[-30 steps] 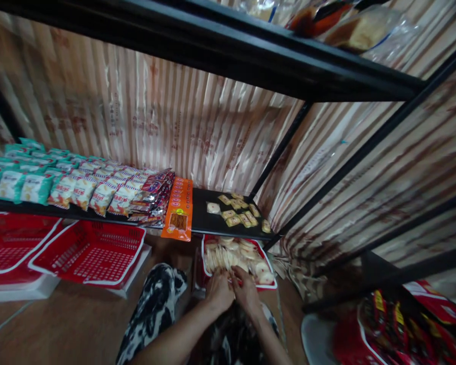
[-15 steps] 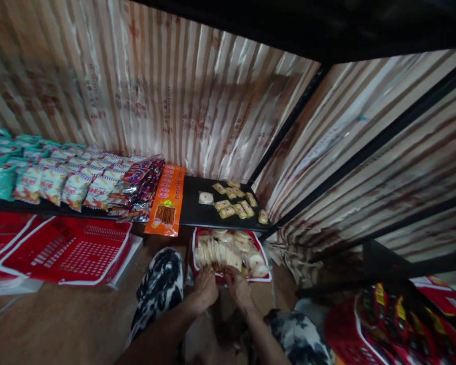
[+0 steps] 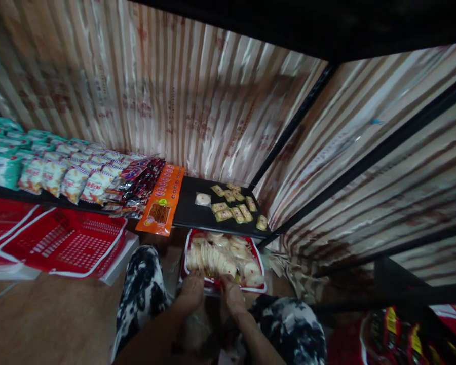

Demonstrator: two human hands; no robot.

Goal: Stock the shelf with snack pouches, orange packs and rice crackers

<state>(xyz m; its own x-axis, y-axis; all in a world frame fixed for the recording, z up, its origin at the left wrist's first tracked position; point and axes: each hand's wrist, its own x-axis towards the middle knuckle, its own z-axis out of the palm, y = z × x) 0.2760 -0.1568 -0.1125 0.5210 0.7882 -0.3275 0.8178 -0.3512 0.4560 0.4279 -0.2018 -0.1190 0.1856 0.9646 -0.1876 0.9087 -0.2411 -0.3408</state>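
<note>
A red basket (image 3: 265,263) with a white rim stands on the floor between my knees, below the low shelf. It is filled with round, pale wrapped crackers (image 3: 209,257); many stand on edge in a row and others lie loose at the right. My left hand (image 3: 192,288) is at the basket's near left edge, its fingers curled in by the row. My right hand (image 3: 231,293) is at the middle of the near edge, fingers curled, tips close to the crackers. Both hands are partly blurred, and what they grip is hidden.
On the black shelf (image 3: 190,215) lie one round wrapped cracker (image 3: 202,199), several small yellow packets (image 3: 237,213), an orange packet (image 3: 160,203) and rows of snack bags (image 3: 74,182). Red baskets (image 3: 66,243) stand left. Black rails (image 3: 353,167) and another basket of packets (image 3: 397,337) are right.
The view has shifted slightly, with the shelf things now a little farther left. My hands remain at the basket's near edge, drawn slightly lower and toward me.
</note>
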